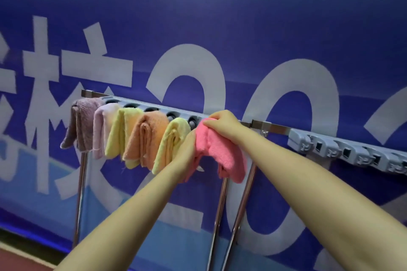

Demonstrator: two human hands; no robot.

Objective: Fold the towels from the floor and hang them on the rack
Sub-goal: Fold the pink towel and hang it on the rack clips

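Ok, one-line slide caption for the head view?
Both hands settle a pink towel onto the rack beside five hung towels.

A deep blue wall (220, 6) fills nearly the whole frame, printed with huge pale grey-white characters and numerals (187, 68) running from the left edge to the right. Toward the lower left and bottom centre the blue gives way to a lighter sky-blue band (105, 209). In the bottom left corner, a sliver of reddish floor (17, 264) shows under a dark baseboard strip (33, 241).
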